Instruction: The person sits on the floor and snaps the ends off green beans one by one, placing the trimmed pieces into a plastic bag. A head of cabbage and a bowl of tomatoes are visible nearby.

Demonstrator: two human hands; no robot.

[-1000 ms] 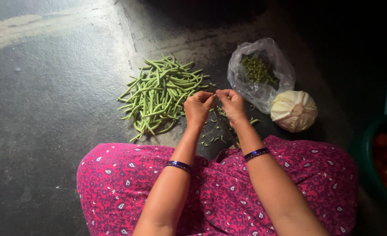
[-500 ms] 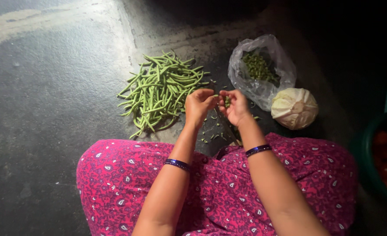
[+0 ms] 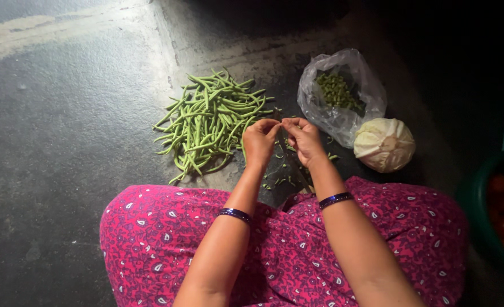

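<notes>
The person wears a magenta garment (image 3: pixel 297 250) printed with small white and dark leaf motifs, bare forearms, and a dark blue bangle (image 3: pixel 234 214) on each wrist.

The floor is dark grey polished stone or cement (image 3: pixel 64 142), worn and mottled, with small pale specks and a dull sheen where light falls on it. A paler, scuffed band (image 3: pixel 41 34) runs across its far left part, and a faint straight seam (image 3: pixel 164 51) comes down from the far edge toward the middle. Lighter rubbed streaks (image 3: pixel 263 54) mark the surface past the middle. Light is strongest over the left and centre of the floor; it falls off quickly toward the far right corner (image 3: pixel 445 45), which lies almost black. No walls, windows or furniture can be made out.
</notes>
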